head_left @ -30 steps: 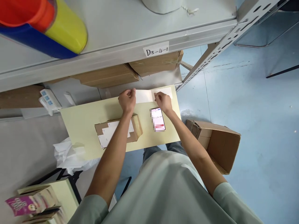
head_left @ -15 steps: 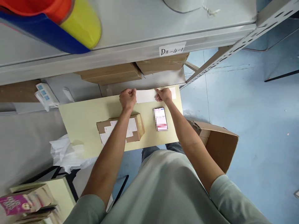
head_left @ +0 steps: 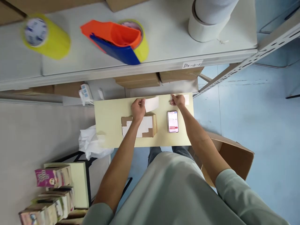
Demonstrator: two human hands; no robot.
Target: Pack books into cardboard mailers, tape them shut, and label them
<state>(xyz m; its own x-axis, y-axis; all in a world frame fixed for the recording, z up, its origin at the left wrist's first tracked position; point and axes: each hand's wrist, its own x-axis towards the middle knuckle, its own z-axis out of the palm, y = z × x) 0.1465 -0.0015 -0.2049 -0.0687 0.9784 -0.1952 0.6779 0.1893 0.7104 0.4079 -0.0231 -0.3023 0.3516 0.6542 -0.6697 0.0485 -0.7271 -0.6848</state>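
My left hand is closed, pinching a white paper slip by its left end above the pale yellow table. Just below it lies a cardboard parcel with white labels stuck on top; my forearm covers part of it. Toward the table's far right corner, my right hand is closed with its fingertips on another white paper piece. Between the two papers there is now a gap. A phone with a lit screen lies below my right hand.
A grey shelf crosses above the table, holding an orange-and-blue tape dispenser, a yellow tape roll and white rolls. An open cardboard box stands on the right. Crumpled white plastic and books are at left.
The single white strip between my hands is now two separate pieces. My left hand has drawn one away to the left and tilted it. The view has shifted, showing more of the shelf.
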